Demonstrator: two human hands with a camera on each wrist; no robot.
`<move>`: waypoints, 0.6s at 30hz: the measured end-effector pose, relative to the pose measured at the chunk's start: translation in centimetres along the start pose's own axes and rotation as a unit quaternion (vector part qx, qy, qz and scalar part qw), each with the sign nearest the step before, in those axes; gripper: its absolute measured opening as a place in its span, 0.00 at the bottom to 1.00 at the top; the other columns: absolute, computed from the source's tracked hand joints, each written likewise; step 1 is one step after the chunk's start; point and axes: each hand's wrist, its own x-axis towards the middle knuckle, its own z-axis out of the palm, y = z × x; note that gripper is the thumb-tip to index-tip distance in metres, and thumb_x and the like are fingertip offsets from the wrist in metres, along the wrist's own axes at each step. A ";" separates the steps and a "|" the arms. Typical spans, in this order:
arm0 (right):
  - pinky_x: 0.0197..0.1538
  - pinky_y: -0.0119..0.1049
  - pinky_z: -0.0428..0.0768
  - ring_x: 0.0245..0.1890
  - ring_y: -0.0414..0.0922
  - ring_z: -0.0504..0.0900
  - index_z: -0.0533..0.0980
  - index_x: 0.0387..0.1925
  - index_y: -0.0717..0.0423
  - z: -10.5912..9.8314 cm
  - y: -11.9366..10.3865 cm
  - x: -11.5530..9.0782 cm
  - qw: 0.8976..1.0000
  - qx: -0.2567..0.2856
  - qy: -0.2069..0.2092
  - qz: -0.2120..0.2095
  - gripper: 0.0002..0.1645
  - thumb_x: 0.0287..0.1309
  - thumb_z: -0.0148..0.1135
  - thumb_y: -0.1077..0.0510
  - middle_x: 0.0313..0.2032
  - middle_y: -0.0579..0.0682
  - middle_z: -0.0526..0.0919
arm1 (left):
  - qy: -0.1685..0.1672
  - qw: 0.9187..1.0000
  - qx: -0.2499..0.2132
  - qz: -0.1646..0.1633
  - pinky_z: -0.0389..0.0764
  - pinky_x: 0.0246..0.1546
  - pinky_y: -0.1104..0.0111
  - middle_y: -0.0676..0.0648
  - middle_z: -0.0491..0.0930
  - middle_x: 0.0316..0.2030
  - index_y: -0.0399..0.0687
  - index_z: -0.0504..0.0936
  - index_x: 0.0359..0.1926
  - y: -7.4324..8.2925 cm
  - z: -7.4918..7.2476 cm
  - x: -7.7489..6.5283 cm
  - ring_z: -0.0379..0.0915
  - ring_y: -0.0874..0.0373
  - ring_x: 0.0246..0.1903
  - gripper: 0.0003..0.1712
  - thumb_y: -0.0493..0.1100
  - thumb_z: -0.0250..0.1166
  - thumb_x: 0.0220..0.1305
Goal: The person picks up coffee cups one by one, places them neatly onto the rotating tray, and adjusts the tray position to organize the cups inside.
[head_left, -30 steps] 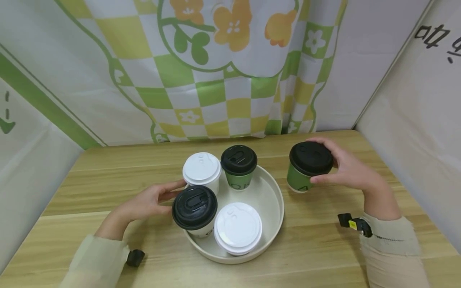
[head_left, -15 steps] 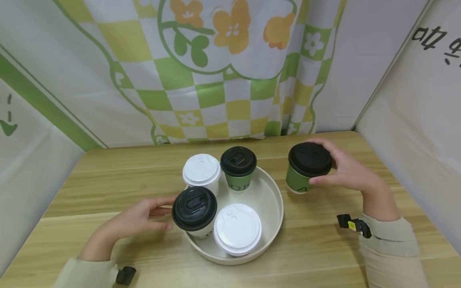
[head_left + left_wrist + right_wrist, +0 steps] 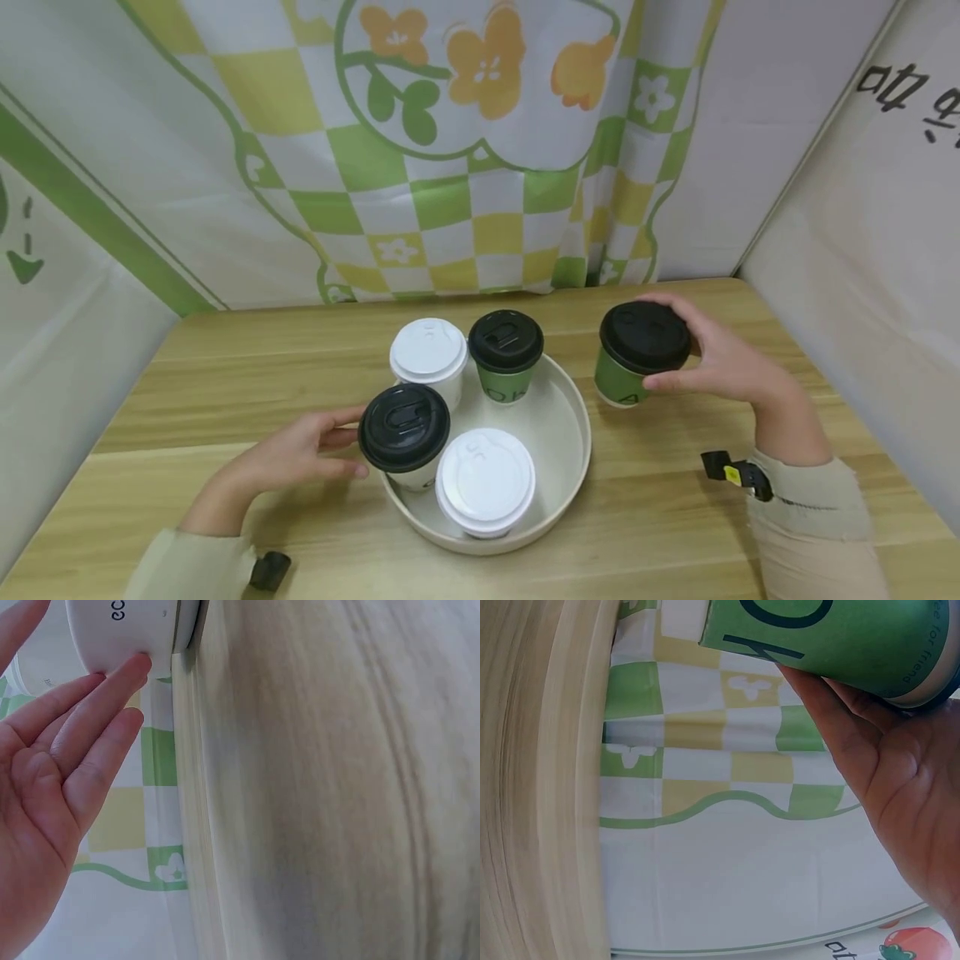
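— Green paper cup (image 3: 628, 367), glossy black lid, right of centre on the wood table (image 3: 225, 367); my right hand (image 3: 723, 358) curls round it.

— Left hand (image 3: 288, 454): straight fingers touching the white cup (image 3: 405, 442) in the round tray (image 3: 562, 417).

The green paper cup with a black plastic lid (image 3: 637, 354) carries dark lettering on its side. In the round cream-white tray (image 3: 566, 417) stand a smaller green cup with a black lid (image 3: 506, 354), two white cups with white lids (image 3: 429, 357), and a white cup with a black lid (image 3: 405, 433). The light wooden table (image 3: 247, 367) shows pale brown grain. The hanging cloth (image 3: 465, 167) has green, yellow and white checks with orange flowers.
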 end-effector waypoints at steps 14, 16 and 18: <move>0.54 0.22 0.76 0.57 0.33 0.76 0.60 0.71 0.54 -0.1 -0.4 -0.1 1.000 0.003 0.001 -0.019 0.52 0.45 0.75 0.70 0.60 0.40 0.74 | -0.003 1.000 -0.005 0.001 0.68 0.61 0.83 0.30 0.67 0.68 0.30 0.64 0.70 -0.6 -0.2 1.0 0.72 0.50 0.64 0.44 0.42 0.73 0.59; 0.54 0.22 0.76 0.57 0.33 0.76 0.60 0.71 0.54 -0.1 -0.3 0.0 1.000 0.003 0.000 -0.021 0.53 0.44 0.75 0.71 0.60 0.40 0.74 | -0.003 1.000 -0.007 0.006 0.68 0.61 0.83 0.30 0.69 0.67 0.31 0.65 0.69 -0.7 -0.3 1.2 0.74 0.57 0.63 0.42 0.42 0.73 0.59; 0.54 0.22 0.76 0.57 0.33 0.76 0.60 0.71 0.54 -0.1 -0.4 0.0 1.000 0.004 0.000 -0.018 0.53 0.44 0.76 0.71 0.60 0.39 0.74 | -0.003 1.000 -0.010 0.005 0.69 0.61 0.83 0.31 0.71 0.65 0.32 0.67 0.68 -0.7 -0.3 1.3 0.74 0.65 0.61 0.41 0.42 0.73 0.58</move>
